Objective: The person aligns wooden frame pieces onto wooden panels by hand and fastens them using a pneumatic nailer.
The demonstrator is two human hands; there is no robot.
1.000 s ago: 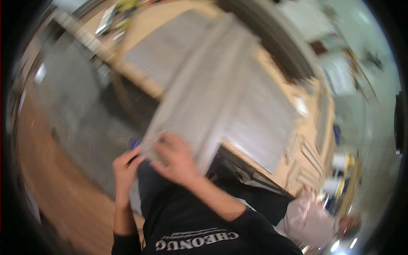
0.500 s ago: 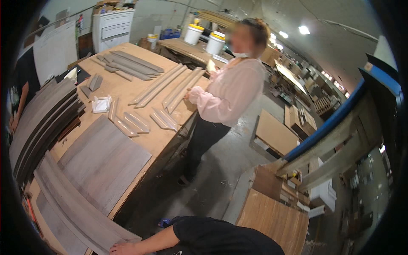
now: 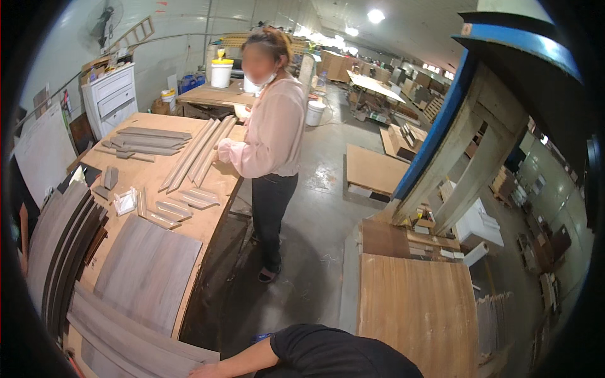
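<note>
Wooden surface (image 3: 140, 167) extends ahead and left of the right-hand grip (image 3: 205, 373), its near end cut off. Curved grey panels (image 3: 57, 246), stacked ahead-left, hide part of it. Long grey panel (image 3: 135, 340) lies immediately left of the grip, near end touching; cropping prevents telling whether it is grasped. Flat grey sheet (image 3: 151, 271) lies ahead; trim strips (image 3: 196, 154), farther ahead.

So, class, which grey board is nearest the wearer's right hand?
The long ridged board at lower left, its end at the right hand; the flat panel beyond it and the stacked boards lie farther off.
</note>
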